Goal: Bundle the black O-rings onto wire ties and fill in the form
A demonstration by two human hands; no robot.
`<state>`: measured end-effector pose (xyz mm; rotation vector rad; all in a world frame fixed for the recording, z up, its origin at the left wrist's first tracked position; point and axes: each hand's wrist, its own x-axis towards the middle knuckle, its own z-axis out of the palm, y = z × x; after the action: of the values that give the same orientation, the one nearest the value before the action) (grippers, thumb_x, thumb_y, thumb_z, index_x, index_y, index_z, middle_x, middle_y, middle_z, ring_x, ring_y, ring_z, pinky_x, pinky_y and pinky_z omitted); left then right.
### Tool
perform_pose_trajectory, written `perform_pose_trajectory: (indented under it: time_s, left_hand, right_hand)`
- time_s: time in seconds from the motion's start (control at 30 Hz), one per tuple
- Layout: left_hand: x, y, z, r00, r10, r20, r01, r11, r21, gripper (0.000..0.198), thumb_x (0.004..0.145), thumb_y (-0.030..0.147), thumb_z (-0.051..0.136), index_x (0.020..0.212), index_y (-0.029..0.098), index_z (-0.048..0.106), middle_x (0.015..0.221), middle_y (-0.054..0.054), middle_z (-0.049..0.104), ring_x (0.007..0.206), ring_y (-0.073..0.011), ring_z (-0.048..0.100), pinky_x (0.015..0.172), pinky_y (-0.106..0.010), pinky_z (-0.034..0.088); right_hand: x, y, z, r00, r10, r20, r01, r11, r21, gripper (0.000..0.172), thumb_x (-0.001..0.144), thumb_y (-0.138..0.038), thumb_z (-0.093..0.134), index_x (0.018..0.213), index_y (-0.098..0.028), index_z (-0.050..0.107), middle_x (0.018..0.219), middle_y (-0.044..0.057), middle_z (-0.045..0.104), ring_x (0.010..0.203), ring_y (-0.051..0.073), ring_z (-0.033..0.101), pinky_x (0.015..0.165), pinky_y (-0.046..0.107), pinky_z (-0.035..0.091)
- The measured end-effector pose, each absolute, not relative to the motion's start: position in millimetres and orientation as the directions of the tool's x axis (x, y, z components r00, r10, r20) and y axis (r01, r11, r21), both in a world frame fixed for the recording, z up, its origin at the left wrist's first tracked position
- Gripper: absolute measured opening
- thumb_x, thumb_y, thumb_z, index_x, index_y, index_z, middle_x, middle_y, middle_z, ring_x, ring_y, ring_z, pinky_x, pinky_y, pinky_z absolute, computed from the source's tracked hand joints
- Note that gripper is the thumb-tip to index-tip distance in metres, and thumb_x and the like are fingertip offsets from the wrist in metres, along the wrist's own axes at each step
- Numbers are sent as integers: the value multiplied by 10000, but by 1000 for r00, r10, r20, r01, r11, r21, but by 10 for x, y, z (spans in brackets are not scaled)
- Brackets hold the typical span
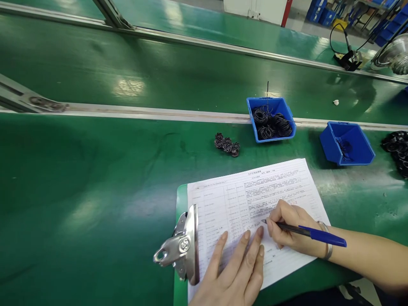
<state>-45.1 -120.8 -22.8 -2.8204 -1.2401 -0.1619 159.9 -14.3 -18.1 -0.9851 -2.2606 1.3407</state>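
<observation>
A printed sheet of paper [219, 204] lies on a green clipboard [181, 293], under its large metal clip [191, 246] at the left end. My left hand [236, 272] rests flat on the lower part of the sheet with its fingers spread. In my right hand [291, 225] is a pen [298, 229] with a blue cap on its back end, pinched between thumb and fingers. The pen's tip touches the sheet beside a short line of handwriting [254, 225], just above my left fingertips. A metal bangle [328, 240] circles my right wrist.
Beyond the sheet stand a blue bin [259, 139] of coiled black wires and another blue bin [357, 159] with a few thin dark pieces. Small dark ribbed parts [227, 144] lie left of them, more black parts [398, 148] at the right edge. Metal rails [159, 112] cross the green bench.
</observation>
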Motion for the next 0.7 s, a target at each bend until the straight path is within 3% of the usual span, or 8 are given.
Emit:
perform_pose_trajectory:
  time_s: [0.33, 0.53, 0.7]
  left_hand:
    - [-456, -1221, -240, 681, 726, 98, 729, -685, 6, 670, 922, 672, 354, 1309, 173, 576, 1461, -138, 508, 1371, -347, 328, 1143, -628, 44]
    - [-386, -1317, -274, 634, 770, 71, 770, -637, 26, 658, 891, 691, 405, 1302, 208, 582, 1528, -118, 435, 1442, -342, 217, 1144, -635, 68]
    - [-396, -1322, -242, 624, 780, 49, 780, -625, 30, 592, 917, 623, 444, 1321, 211, 577, 1516, -109, 454, 1412, -332, 264, 1155, -629, 33]
  right_hand:
    - [1574, -158, -125, -667, 741, -76, 444, 314, -839, 159, 933, -228, 424, 811, -249, 324, 496, -88, 485, 374, 124, 560, 412, 213, 400]
    - [1596, -185, -112, -662, 750, 8, 439, 396, -806, 168, 924, -180, 417, 806, -252, 323, 530, -63, 543, 397, 125, 572, 426, 222, 406]
    - [1629, -179, -115, -673, 737, 71, 405, 447, -798, 169, 919, -151, 416, 822, -254, 322, 557, -51, 578, 461, 132, 592, 475, 235, 440]
